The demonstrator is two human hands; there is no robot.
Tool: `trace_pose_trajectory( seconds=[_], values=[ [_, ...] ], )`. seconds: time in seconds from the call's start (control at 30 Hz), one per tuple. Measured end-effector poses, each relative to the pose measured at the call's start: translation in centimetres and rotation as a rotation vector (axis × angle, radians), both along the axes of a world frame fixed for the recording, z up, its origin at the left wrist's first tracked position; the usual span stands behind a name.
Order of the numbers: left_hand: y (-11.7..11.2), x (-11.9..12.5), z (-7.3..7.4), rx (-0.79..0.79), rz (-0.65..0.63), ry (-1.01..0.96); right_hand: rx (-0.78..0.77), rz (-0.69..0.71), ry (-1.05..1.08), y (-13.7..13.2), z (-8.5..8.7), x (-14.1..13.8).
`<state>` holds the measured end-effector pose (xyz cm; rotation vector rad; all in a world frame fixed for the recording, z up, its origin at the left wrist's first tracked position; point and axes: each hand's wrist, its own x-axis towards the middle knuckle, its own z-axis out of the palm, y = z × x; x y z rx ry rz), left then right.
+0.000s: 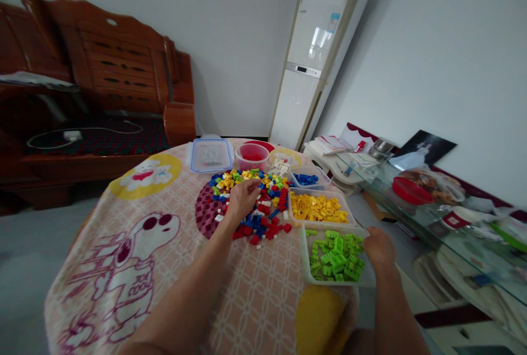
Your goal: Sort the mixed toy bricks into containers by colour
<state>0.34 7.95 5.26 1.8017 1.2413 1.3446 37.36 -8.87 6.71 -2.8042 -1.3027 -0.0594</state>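
This is a home, most likely a living room. A carved wooden sofa stands against the plain white wall, and a tall standing air conditioner fills the corner. The tabletop wears a cartoon-print cloth and carries toy bricks and plastic tubs. Beside it a low glass table holds dishes, papers and a framed photo leaning on the wall.

Bare pink printed tablecloth near-left gives free reach; clear plastic tubs of green bricks, yellow bricks block right w/ loose mixed-colour brick pile ahead.
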Motion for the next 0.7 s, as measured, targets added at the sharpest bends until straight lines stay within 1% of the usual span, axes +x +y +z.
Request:
trace_pose_trajectory(
  seconds=[0.1,0.17,0.2,0.23,0.3,0.33,0.4,0.5,0.57,0.63,0.7],
  values=[
    [1.1,-1.5,-0.5,-0.006,0.078,-0.046,-0.003,-0.032,-0.016,0.3,0.3,-0.3],
    [1.6,-2.1,-1.0,-0.020,0.106,-0.078,0.048,-0.039,-0.059,0.6,0.5,-0.9],
    [1.8,-2.3,-1.2,-0.025,0.114,-0.090,0.098,-0.020,-0.087,0.8,0.5,-1.3],
    [1.9,-2.4,-1.4,-0.029,0.119,-0.096,0.166,0.038,-0.117,1.1,0.4,-1.9],
    [2.0,-2.6,-1.6,-0.036,0.134,-0.094,0.302,0.206,-0.142,1.8,0.2,-3.5],
    [2.0,-2.7,-1.7,-0.039,0.142,-0.088,0.358,0.298,-0.132,2.3,0.0,-4.5],
    [2.1,-3.2,-1.8,-0.044,0.169,-0.081,0.464,0.437,-0.075,3.5,-0.3,-6.5],
    [2.4,-4.3,-2.2,-0.057,0.255,-0.083,0.546,0.613,0.064,6.1,-0.4,-9.3],
    [2.7,-5.2,-2.6,-0.065,0.324,-0.111,0.538,0.708,0.127,8.5,-0.1,-10.4],
    [3.1,-5.8,-3.0,-0.074,0.362,-0.161,0.506,0.739,0.137,11.2,0.3,-10.9],
    [3.3,-6.2,-3.3,-0.086,0.365,-0.208,0.435,0.693,0.133,14.1,0.6,-10.9]
  ],
)
